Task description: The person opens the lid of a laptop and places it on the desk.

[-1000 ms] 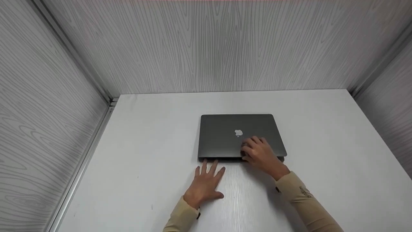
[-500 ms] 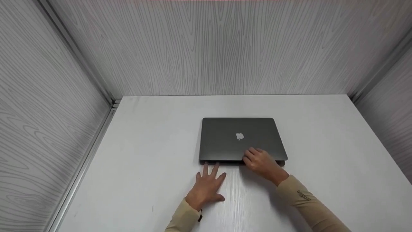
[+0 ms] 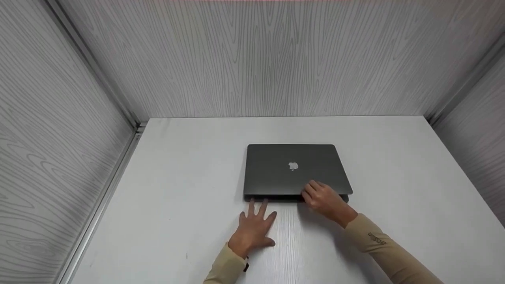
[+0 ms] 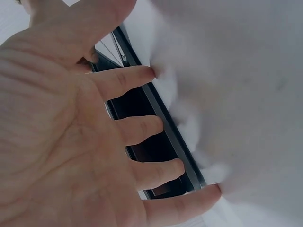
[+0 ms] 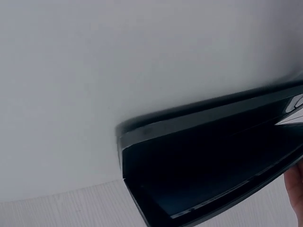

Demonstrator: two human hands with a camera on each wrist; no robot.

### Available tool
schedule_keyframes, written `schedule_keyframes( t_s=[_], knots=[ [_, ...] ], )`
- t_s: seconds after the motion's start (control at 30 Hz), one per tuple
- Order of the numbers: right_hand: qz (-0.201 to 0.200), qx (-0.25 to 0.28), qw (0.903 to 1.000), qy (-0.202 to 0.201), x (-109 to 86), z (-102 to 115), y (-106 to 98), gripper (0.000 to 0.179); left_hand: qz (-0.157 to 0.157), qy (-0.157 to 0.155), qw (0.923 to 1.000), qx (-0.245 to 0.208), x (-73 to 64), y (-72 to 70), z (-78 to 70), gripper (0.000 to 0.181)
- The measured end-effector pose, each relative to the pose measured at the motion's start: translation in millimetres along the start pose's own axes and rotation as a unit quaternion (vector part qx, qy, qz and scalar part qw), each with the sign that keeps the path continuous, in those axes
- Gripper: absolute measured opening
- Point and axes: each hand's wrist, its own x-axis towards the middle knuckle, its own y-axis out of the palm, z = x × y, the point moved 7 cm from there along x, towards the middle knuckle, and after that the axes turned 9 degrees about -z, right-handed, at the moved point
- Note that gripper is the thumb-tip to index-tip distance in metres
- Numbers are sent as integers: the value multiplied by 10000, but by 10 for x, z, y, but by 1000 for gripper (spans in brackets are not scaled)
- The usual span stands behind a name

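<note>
A dark grey laptop (image 3: 272, 169) with a pale apple logo lies on the white table, its lid raised slightly off the base along the near edge. My right hand (image 3: 325, 203) pinches that near lid edge, right of centre. In the right wrist view the laptop (image 5: 208, 156) shows a dark gap between lid and base, and part of the right hand (image 5: 294, 187) appears at the frame's edge. My left hand (image 3: 252, 232) is spread, with fingertips at the base's front edge. The left wrist view shows the left hand's (image 4: 80, 127) straight fingers across the base edge.
The white table (image 3: 185, 169) meets a grey wood-grain panel (image 3: 272, 59) at the back. Similar panels stand on the left (image 3: 51, 138) and right (image 3: 477, 130). A metal rail (image 3: 98, 217) runs along the table's left side.
My right hand's fingers have drawn in from the lid's top to its near edge, and the hand has shifted slightly right. The left hand keeps its pose. The head view has tilted a little.
</note>
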Motion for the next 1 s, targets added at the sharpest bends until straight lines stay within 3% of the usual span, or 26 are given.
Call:
schedule_keyframes(
  t_s=[0.53,0.77,1.0],
  knots=[
    [76,140,9998,84,-459,-219,-248,57,113,-103,9999,4,-9,47,-17,82],
    [83,277,9992,292,-688,-344,-384,33,118,-122,9998,-81,-4,34,-7,82],
    [193,81,9993,318,-834,-413,-446,54,161,-195,9995,-166,-10,24,3,81]
  ],
)
